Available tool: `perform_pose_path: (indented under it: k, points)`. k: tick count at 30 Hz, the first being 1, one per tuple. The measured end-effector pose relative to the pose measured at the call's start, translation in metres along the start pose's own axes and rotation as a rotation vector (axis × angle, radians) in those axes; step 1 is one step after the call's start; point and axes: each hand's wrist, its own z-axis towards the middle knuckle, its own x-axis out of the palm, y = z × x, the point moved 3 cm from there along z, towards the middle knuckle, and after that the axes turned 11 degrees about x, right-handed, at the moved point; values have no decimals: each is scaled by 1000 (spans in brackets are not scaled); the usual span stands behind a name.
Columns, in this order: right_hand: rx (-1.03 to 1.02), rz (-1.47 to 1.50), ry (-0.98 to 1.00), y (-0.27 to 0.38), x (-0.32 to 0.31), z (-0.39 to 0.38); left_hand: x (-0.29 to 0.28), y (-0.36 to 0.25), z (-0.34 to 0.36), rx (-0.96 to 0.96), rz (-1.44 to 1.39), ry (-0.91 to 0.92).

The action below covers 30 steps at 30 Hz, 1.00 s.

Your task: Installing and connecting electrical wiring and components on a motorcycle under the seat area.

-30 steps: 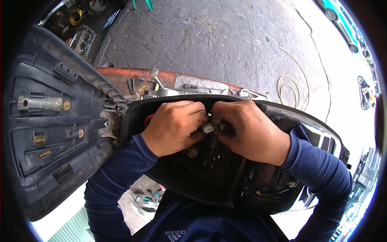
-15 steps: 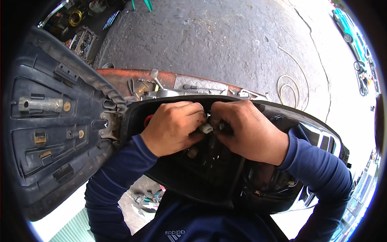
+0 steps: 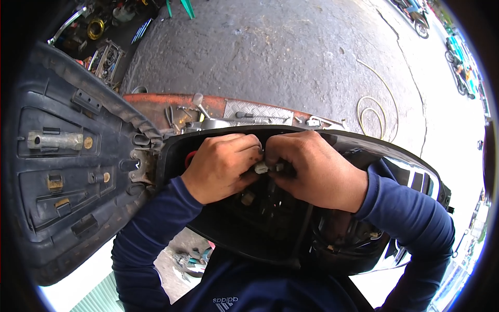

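Observation:
Both hands meet over the black storage tub (image 3: 249, 229) under the raised seat of a scooter. My left hand (image 3: 221, 169) is closed, pinching a small pale electrical connector (image 3: 261, 168) between thumb and fingers. Facing it, my right hand (image 3: 314, 169) is closed on a dark connector (image 3: 280, 167), only partly visible between the fingers. The two pieces lie end to end, very near each other; whether they touch I cannot tell. Their wires are mostly hidden by my hands. Something red (image 3: 191, 158) shows in the tub beside my left wrist.
The upturned seat (image 3: 67, 192) stands at the left, with a metal socket tube (image 3: 56, 140) clipped inside. Beyond the tub, an orange-edged bench (image 3: 171, 99) carries several tools. A hose (image 3: 382, 112) lies coiled on the floor. Motorcycles (image 3: 414, 18) are on the street at far right.
Both hands have shifted very slightly left with the connectors, and the pale connector's end has turned a little. On the street, a motorcycle has come into view at the upper right.

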Motion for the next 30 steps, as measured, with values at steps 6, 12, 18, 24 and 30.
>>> perform_pose_path:
  k: [6,12,18,24,30]
  points:
    - [-28,-10,-1,1,0,0,0,0,0,3,-2,6]
    - [-14,-22,14,1,0,0,0,-1,1,1,-6,0]
    - [-20,-25,5,1,0,0,-1,-1,0,-5,-16,1]
    - [-18,-8,-17,0,0,-1,0,0,1,-13,-22,2]
    - [19,-3,5,-1,0,0,0,1,0,-3,-8,-5]
